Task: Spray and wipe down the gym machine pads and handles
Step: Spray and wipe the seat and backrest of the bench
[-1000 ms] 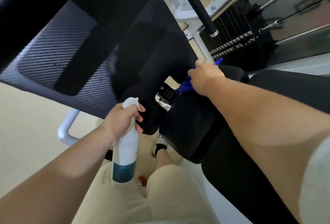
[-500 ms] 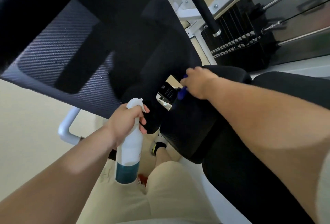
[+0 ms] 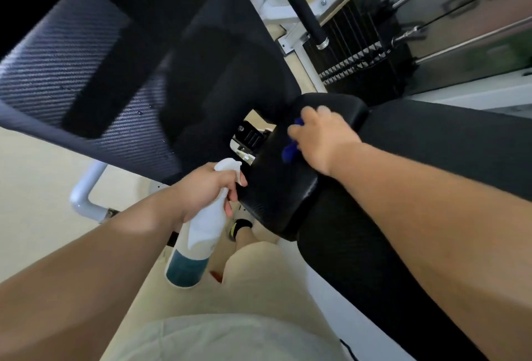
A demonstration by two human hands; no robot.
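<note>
My right hand (image 3: pixel 322 138) presses a blue cloth (image 3: pixel 289 150) onto the small black pad (image 3: pixel 276 187) at the middle of the machine; most of the cloth is hidden under the hand. My left hand (image 3: pixel 201 190) grips the neck of a white spray bottle (image 3: pixel 198 234) with blue-green liquid at its bottom, held just left of that pad, nozzle toward it. A large black back pad (image 3: pixel 121 52) with woven-pattern panels tilts across the upper left. A black foam-grip handle (image 3: pixel 302 6) on a white frame stands at the top.
A black weight stack (image 3: pixel 362 61) with steel guide rods sits at the upper right. A long black seat pad (image 3: pixel 431 159) runs under my right arm. A white tubular frame foot (image 3: pixel 83 193) lies on the beige floor at left. My legs and a shoe are below.
My right hand with the cloth has slid back toward me along the small pad, from its far top edge onto its upper face. The left hand and bottle stayed nearly still.
</note>
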